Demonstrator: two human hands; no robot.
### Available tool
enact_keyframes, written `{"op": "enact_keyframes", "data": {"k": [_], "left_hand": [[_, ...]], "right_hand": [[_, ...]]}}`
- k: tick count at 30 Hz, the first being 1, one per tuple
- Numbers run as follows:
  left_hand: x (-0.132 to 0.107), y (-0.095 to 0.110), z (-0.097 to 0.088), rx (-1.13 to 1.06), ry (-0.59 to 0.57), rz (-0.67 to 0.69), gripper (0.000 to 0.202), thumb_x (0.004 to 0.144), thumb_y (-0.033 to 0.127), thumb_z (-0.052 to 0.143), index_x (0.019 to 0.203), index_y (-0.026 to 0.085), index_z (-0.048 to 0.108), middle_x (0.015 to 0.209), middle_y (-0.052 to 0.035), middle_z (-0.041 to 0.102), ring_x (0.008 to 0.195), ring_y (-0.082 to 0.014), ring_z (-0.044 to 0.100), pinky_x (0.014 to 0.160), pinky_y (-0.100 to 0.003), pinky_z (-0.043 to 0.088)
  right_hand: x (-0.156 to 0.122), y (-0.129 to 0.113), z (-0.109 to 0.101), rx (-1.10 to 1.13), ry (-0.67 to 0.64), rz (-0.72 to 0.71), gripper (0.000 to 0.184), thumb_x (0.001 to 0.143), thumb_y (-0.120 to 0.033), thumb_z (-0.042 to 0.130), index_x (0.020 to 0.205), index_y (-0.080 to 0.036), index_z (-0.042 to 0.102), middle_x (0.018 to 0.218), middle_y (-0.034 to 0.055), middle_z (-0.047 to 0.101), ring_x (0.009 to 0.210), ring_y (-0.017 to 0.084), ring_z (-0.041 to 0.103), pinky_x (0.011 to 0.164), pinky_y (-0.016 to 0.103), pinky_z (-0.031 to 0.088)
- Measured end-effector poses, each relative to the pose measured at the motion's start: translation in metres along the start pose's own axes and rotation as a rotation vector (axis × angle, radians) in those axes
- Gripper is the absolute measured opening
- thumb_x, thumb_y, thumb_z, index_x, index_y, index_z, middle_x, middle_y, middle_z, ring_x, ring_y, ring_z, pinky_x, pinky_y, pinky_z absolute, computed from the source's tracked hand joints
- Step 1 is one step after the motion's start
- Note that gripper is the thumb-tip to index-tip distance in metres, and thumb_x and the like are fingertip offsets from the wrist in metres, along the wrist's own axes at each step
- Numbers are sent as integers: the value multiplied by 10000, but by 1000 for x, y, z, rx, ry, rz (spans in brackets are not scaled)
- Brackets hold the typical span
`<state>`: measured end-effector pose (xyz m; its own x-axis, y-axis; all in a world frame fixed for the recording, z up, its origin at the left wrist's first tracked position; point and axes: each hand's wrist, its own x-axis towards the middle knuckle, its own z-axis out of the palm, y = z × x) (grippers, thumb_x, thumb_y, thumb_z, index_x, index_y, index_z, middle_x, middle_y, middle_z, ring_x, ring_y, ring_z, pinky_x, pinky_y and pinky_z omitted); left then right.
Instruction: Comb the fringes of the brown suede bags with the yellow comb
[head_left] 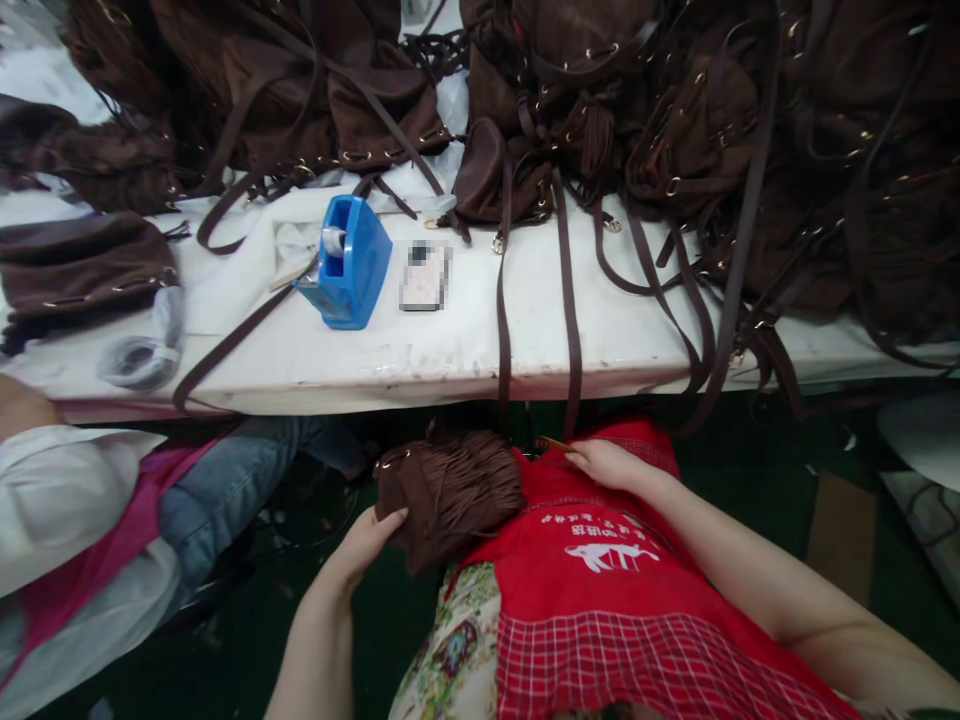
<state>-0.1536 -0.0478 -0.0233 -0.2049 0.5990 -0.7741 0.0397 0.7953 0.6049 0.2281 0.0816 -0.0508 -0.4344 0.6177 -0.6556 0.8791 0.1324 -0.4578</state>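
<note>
Over my lap, my left hand (379, 535) grips a dark brown fringed bag (454, 495) by its left side, thumb on top. Gold eyelets show along the bag's upper left edge, and its fringe lies toward the red apron (555, 510). My right hand (604, 463) rests on the apron to the right of the bag, its fingers pinched on a thin yellow tool (553, 443) whose tip points left. Exactly what kind of tool it is cannot be made out. The fingers of my left hand under the bag are hidden.
Brown bags (585, 60) with long straps are piled along the back of the white table (450, 360). Several straps hang over its front edge. A blue tape dispenser (349, 262) and a phone (424, 277) lie there. Another person's sleeve (60, 490) is close on the left.
</note>
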Motion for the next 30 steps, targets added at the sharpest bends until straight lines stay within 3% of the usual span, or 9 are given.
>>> {"op": "enact_keyframes", "data": {"k": [4, 7, 10, 12, 14, 16, 20, 24, 30], "left_hand": [[1, -10, 9, 66, 18, -17, 392, 631, 441, 716, 805, 110, 598, 692, -96, 690, 653, -247, 673, 618, -357, 541], [-3, -8, 18, 327, 36, -44, 410, 693, 478, 643, 853, 104, 594, 770, -136, 690, 742, -286, 680, 679, -382, 533], [-11, -1, 28, 771, 331, 28, 698, 646, 516, 660, 1133, 38, 510, 1117, -266, 589, 998, -386, 609, 812, -465, 486], [-15, 4, 35, 941, 513, 256, 943, 623, 466, 695, 1348, 22, 287, 1350, -298, 380, 1206, -399, 459, 939, -481, 415], [-15, 9, 43, 991, 425, 514, 974, 662, 423, 682, 1417, 76, 174, 1422, -233, 305, 1296, -339, 362, 1028, -439, 348], [-13, 12, 52, 1007, 221, 632, 854, 700, 444, 658, 1403, 149, 273, 1378, -163, 385, 1277, -303, 384, 1048, -416, 324], [-8, 18, 75, 1023, 53, 687, 630, 750, 444, 620, 1318, 227, 456, 1197, -101, 501, 1130, -279, 478, 1004, -415, 348], [-7, 19, 97, 1033, -161, 786, 410, 831, 234, 503, 1239, 208, 536, 1053, -78, 588, 1011, -225, 515, 947, -366, 387], [1, 24, 111, 1055, -328, 798, 353, 800, 154, 472, 1117, 198, 621, 1016, -69, 649, 970, -214, 545, 922, -343, 404]], "right_hand": [[-5, -33, -7, 17, 46, -104, 374, 939, -383, 335, 912, -158, 633, 901, 94, 686, 804, 188, 613, 709, 248, 398], [-11, -64, -11, 16, 113, -228, 377, 952, -365, 302, 927, -153, 613, 910, 90, 674, 816, 175, 606, 728, 241, 400], [-12, -90, -13, -64, 115, -295, 352, 951, -329, 308, 944, -144, 608, 930, 96, 669, 855, 182, 611, 764, 247, 403], [-12, -102, -15, -138, 100, -285, 347, 950, -316, 309, 942, -137, 606, 927, 104, 670, 853, 191, 619, 765, 254, 410], [-11, -109, -17, -196, 115, -261, 355, 954, -322, 298, 948, -134, 599, 923, 108, 670, 845, 197, 626, 763, 258, 419], [-11, -111, -18, -243, 144, -252, 366, 958, -328, 280, 960, -135, 591, 916, 107, 668, 833, 200, 632, 756, 263, 432], [-6, -98, -7, -380, 117, -197, 332, 947, -268, 295, 967, -119, 591, 898, 137, 655, 810, 215, 642, 726, 278, 466], [4, -67, 13, -441, 110, -84, 283, 920, -157, 310, 999, -110, 578, 939, 160, 640, 802, 226, 656, 698, 306, 499], [13, -36, 26, -415, 152, 21, 288, 925, -134, 291, 1019, -104, 561, 901, 160, 663, 808, 245, 672, 700, 330, 519]]}}
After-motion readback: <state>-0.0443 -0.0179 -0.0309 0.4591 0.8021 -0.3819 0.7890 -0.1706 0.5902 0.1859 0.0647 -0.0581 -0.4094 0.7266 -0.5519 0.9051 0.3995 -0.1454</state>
